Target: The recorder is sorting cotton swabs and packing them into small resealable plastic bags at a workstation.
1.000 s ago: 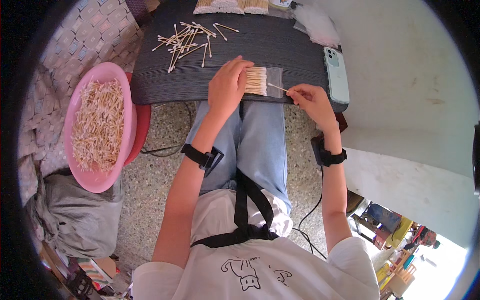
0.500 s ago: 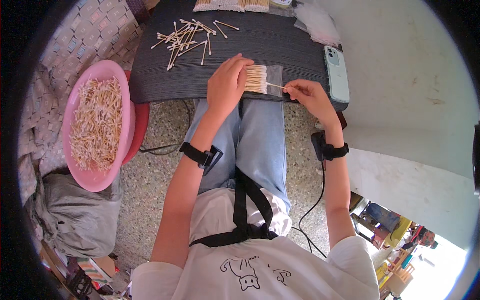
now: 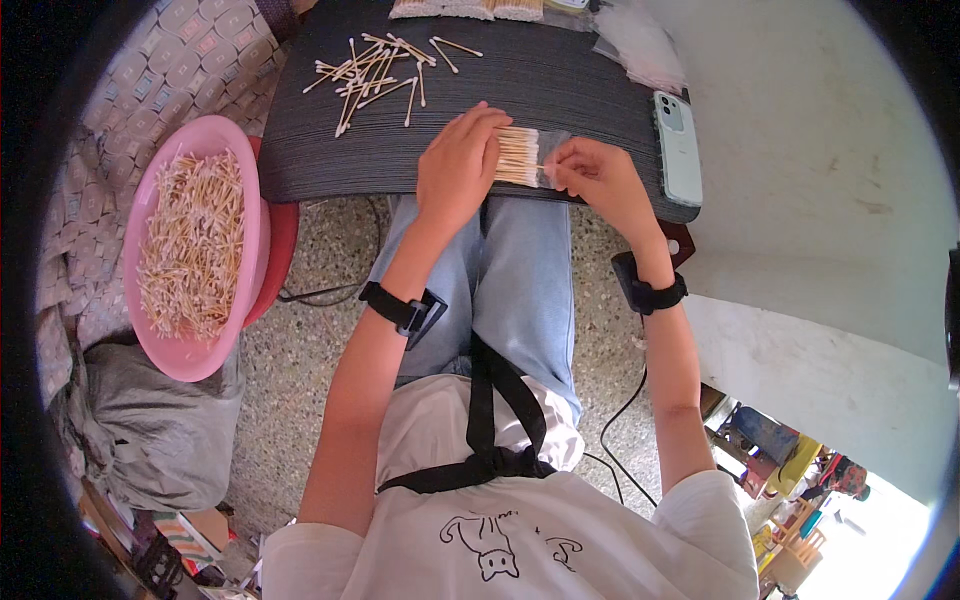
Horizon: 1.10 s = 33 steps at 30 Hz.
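Far left of frame: pink basin (image 3: 165,350), heaped with loose cotton swabs (image 3: 190,245), standing on a red stool (image 3: 278,250). Below it, lower left: grey sack (image 3: 150,440) on the speckled floor.

Upper centre: dark slatted tabletop (image 3: 560,85). On its upper left part, a scattered pile of swabs (image 3: 375,70), well apart from the hands.

Centre, at the near edge of the tabletop: left hand (image 3: 458,165) lies palm down, fingers flat on the left end of a neat row of swabs (image 3: 518,157). Hand pressing, not closed around anything. A black wrist strap (image 3: 400,308) sits on that forearm.

Just right of the row: right hand (image 3: 595,175), fingertips pinched together at the row's right end, inside or at the mouth of a clear plastic sleeve (image 3: 552,160). Whether a single swab is held in the pinch: cannot tell.

Right edge of tabletop: pale green phone (image 3: 680,145), lying flat. Above it, upper right: clear plastic bags (image 3: 640,40).
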Each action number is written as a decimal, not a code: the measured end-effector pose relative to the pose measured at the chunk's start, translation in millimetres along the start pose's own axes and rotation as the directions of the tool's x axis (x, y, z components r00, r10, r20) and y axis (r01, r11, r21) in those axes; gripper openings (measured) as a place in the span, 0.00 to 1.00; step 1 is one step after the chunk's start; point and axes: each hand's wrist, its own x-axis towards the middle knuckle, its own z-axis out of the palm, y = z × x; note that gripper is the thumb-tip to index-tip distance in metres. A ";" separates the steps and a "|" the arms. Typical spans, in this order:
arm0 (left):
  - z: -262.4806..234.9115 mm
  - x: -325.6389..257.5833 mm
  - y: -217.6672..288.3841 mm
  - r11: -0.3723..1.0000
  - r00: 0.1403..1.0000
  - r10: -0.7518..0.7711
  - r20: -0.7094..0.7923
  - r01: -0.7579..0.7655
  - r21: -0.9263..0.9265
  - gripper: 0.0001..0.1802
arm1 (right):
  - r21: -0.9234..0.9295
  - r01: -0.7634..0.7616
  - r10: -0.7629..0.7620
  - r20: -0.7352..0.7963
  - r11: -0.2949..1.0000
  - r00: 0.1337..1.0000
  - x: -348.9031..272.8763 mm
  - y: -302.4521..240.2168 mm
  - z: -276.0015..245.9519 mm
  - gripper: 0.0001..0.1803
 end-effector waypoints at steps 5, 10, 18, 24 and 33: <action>-1.5 -0.2 0.4 1.000 0.999 -0.013 0.045 0.013 0.004 0.12 | 0.049 -0.080 0.080 0.004 0.996 0.997 4.7 -6.9 8.8 0.07; -2.4 -0.2 2.0 1.000 0.998 -0.030 0.046 0.030 -0.003 0.12 | 0.208 -0.133 0.130 0.031 0.969 0.991 -3.3 -0.8 1.6 0.06; -0.3 0.1 2.2 1.000 0.999 -0.031 0.043 0.031 0.004 0.12 | 0.205 -0.096 0.103 -0.021 0.974 0.994 -4.5 12.0 2.7 0.06; -2.9 1.1 2.8 0.999 0.995 -0.004 0.102 0.001 0.038 0.13 | 0.179 -0.093 0.092 0.013 0.980 0.996 4.1 8.5 2.6 0.07; -1.0 1.2 0.3 1.000 0.995 -0.001 0.104 0.000 0.013 0.13 | 0.038 -0.142 0.141 0.022 0.989 0.990 13.2 0.1 3.1 0.07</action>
